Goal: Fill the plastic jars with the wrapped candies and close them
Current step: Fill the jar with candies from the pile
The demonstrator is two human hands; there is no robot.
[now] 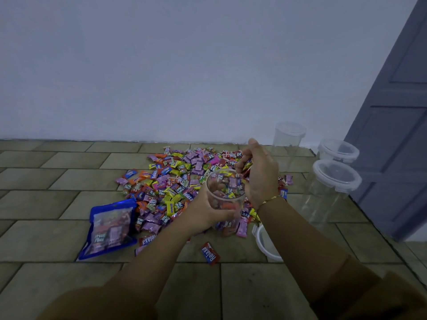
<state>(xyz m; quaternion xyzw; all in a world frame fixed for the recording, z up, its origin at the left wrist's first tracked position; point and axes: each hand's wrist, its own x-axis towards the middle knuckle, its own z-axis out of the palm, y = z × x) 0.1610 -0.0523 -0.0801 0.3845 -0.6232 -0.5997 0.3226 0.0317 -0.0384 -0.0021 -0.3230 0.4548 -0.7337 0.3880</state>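
Note:
A big heap of wrapped candies (175,179) lies on the tiled floor. My left hand (208,211) grips a clear plastic jar (225,192), open at the top, with several candies inside. My right hand (258,174) hovers at the jar's rim, its fingers curled round a few candies (246,166). The jar's white-rimmed lid (263,243) lies on the floor under my right forearm, partly hidden.
An open empty jar (288,139) stands by the wall. Two lidded clear jars (338,151) (335,179) stand at the right beside a grey door (397,125). A blue candy bag (108,227) lies at the left. One red candy (210,252) lies apart.

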